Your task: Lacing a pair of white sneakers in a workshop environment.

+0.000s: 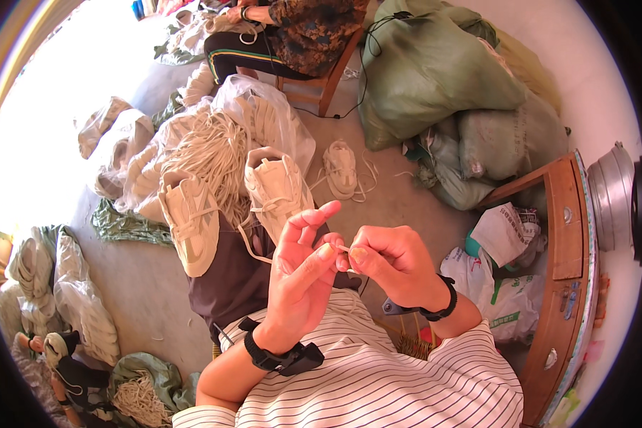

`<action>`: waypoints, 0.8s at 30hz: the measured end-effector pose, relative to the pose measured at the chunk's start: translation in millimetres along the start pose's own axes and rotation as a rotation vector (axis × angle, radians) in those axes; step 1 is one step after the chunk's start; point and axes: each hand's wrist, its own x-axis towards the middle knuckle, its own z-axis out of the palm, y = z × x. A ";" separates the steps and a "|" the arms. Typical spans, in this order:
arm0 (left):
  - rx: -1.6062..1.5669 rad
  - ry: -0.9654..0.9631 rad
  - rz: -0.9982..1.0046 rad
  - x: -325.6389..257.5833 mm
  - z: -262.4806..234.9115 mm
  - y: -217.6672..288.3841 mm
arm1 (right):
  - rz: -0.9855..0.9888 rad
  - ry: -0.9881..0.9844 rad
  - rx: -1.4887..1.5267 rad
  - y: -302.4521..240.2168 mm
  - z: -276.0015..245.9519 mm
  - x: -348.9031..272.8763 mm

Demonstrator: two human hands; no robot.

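Lace end (343,250) pinched between both hands, above the lap.

Left hand (301,274) and right hand (392,260) each close thumb and forefinger on the lace tip, the other left fingers spread — probably to keep the tip steady and in sight. The lace runs down to the right shoe (277,189) on the knee; left shoe (191,221) beside it. Right of the shoes: white bags (506,285) with green and red print, against a wooden cabinet (563,285); green sacks (435,71) beyond.
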 end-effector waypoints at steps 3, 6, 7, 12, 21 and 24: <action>-0.002 0.001 0.002 1.0 0.6 -0.9 | -0.032 0.009 -0.016 -1.7 -0.8 1.0; -0.041 0.000 0.003 2.5 0.1 -1.6 | -0.034 -0.008 -0.051 -1.1 -2.7 0.7; -0.080 -0.002 0.004 2.9 -0.2 -1.6 | -0.029 -0.010 -0.050 -1.1 -2.6 0.9; -0.065 0.039 0.006 0.9 -0.6 -3.7 | -0.017 -0.012 -0.041 1.4 -0.8 -0.7; 0.011 0.075 0.004 -1.4 -10.7 -1.0 | -0.054 -0.022 -0.070 2.4 10.0 0.6; 0.039 0.095 -0.012 -1.5 -11.9 1.1 | -0.067 -0.022 -0.077 3.3 16.6 0.5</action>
